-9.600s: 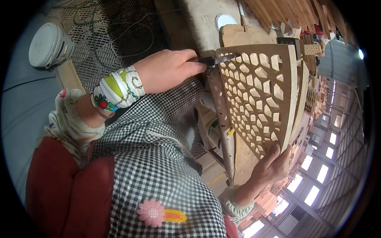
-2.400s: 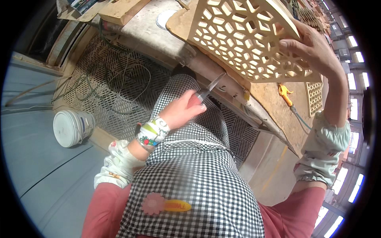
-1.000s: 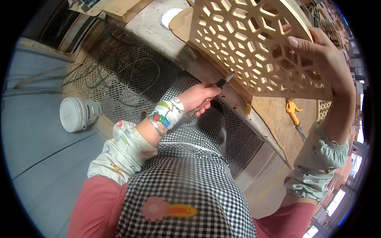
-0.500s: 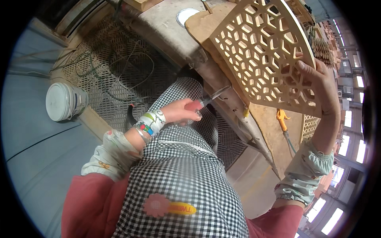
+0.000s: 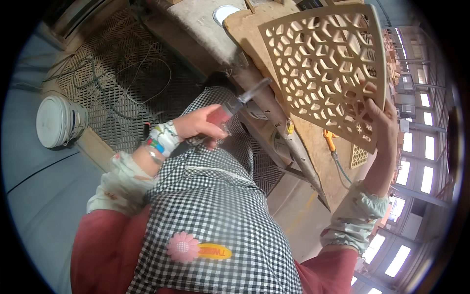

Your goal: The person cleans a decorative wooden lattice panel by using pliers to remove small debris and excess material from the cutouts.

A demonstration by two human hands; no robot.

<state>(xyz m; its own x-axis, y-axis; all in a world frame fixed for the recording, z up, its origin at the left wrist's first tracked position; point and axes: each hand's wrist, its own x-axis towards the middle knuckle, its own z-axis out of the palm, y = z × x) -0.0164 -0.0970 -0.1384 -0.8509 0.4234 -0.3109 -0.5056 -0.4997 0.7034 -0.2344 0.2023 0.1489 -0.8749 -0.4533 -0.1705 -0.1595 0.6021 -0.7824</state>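
Note:
My left hand (image 5: 198, 125) is closed round the red handle of a flat-bladed hand tool (image 5: 254, 90). Its metal blade points up and to the right, apart from the panel; the exact kind of tool cannot be made out. Over the bench, my right hand (image 5: 383, 120) grips the right edge of a wooden lattice panel (image 5: 374, 59) pierced with many angular openings. The thumb rests on the near face, and the other fingers are partly hidden behind. The panel stands tilted, its lower left side close to the brown board.
A worn workbench (image 5: 200, 34) carries a brown board (image 5: 311, 142), a yellow-orange air blow gun (image 5: 330, 141) with a hose, and another small pierced panel (image 5: 359, 156). A white round lid (image 5: 226, 14) lies farther back. On the left stands a white bucket (image 5: 56, 122) beside floor matting (image 5: 112, 88) crossed by cables.
The panel has turned to face me more squarely, its top now lower in view. My left hand has lifted the tool slightly, blade pointing more upward. The whole view has shifted somewhat.

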